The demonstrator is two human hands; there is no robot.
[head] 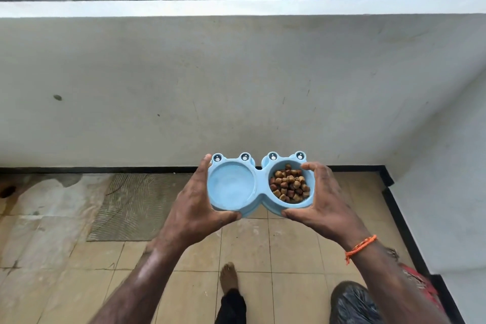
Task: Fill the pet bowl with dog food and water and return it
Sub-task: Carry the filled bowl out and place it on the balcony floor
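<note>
Left hand [196,208] and right hand [322,202] each grip an end of the pet bowl [259,184], fingers curled round the rim; kibble [289,183] right, water left; keep it level while lowering to the floor [263,258].

Soft, even daylight (edges warped)

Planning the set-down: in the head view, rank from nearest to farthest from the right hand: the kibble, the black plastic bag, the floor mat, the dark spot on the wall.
1. Kibble: in the pet bowl's right cup, beside the right hand.
2. Black plastic bag: on the floor, lower right.
3. Floor mat: left, beyond the left hand.
4. Dark spot: far left, on the wall.
</note>
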